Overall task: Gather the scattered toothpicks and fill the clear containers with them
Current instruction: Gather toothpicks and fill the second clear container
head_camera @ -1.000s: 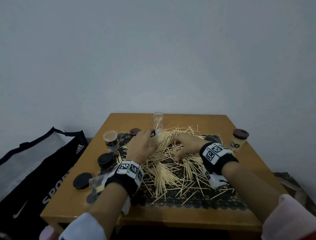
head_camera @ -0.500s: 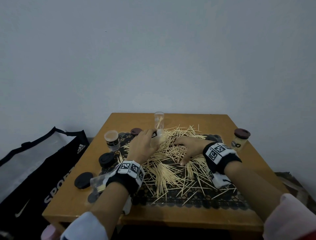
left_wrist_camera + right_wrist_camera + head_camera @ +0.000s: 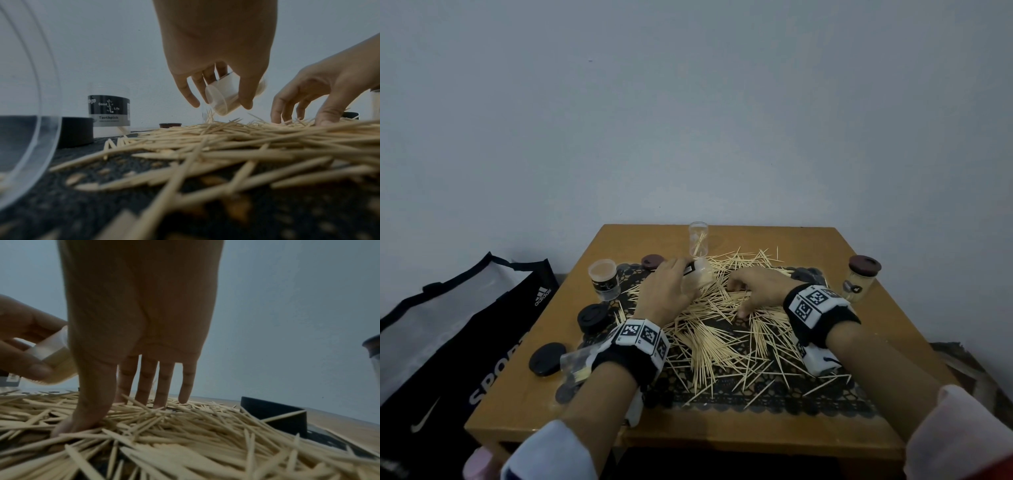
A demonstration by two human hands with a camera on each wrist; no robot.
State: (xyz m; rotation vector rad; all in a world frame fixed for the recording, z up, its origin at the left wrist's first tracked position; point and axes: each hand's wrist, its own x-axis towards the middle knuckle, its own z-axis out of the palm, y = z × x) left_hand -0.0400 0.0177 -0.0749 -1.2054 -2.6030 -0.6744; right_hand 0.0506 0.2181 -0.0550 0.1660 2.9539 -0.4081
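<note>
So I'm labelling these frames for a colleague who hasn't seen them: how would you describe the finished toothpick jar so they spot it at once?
Start at the wooden table and go to its right edge, beyond the black lace mat and the right hand. The capped jar stands there alone, upright. It is the only container with a dark brown lid on, and it looks packed with toothpicks.

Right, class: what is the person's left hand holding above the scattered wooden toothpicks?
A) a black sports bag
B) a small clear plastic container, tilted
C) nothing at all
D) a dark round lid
B: the left hand grips a small clear plastic container, tilted with its open mouth facing down toward the pile of wooden toothpicks.
</note>
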